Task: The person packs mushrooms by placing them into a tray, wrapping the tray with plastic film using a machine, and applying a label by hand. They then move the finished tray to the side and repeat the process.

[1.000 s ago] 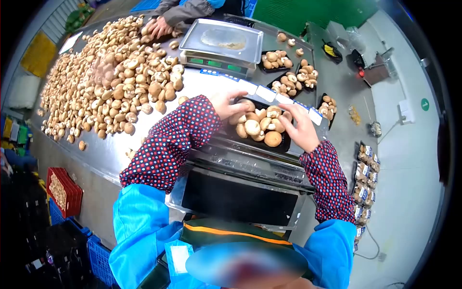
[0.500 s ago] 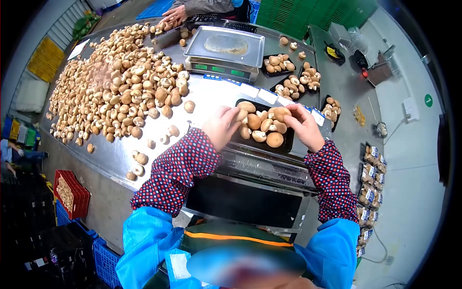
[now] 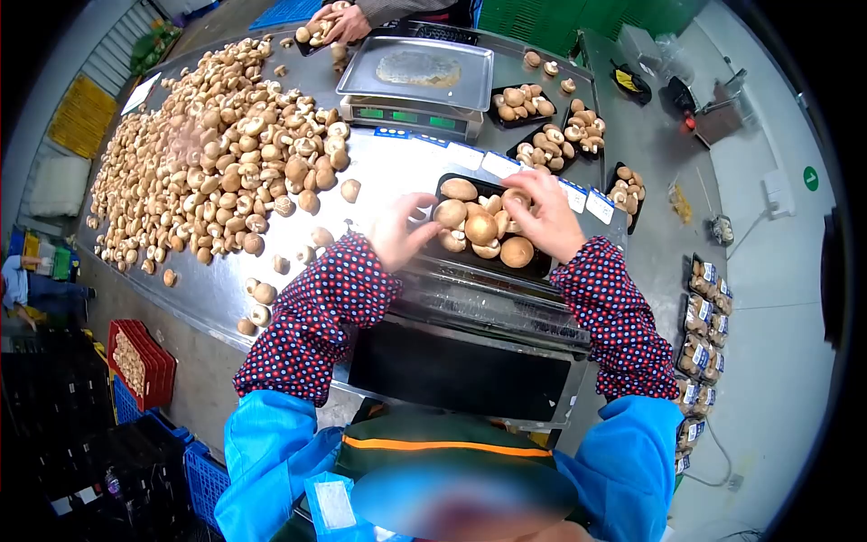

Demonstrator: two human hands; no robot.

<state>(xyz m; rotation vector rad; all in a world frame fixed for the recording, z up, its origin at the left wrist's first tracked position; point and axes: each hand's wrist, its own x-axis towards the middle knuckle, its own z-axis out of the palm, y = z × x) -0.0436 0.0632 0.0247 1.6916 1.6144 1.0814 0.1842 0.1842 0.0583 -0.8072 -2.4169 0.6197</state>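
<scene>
A black tray [image 3: 540, 268] filled with brown mushrooms [image 3: 481, 228] rests on top of a steel wrapping machine [image 3: 470, 312] in front of me. My left hand [image 3: 396, 233] is at the tray's left edge, fingers apart, fingertips touching a mushroom [image 3: 449, 214] there. My right hand [image 3: 545, 217] lies over the tray's far right part, its fingers curled on a mushroom [image 3: 517, 200]. Both forearms wear dotted red-and-navy sleeves.
A large heap of loose mushrooms [image 3: 217, 154] covers the steel table to the left. Beyond the tray stand a scale [image 3: 415, 72] and other filled black trays [image 3: 564, 140]. A co-worker's hand [image 3: 341, 23] works at the far edge. Wrapped packs [image 3: 700, 316] lie right; crates [image 3: 135, 361] stand lower left.
My right hand has moved left over the tray's far side. My left hand has slipped back to the tray's left edge. The co-worker's hand has shifted along the far edge.
</scene>
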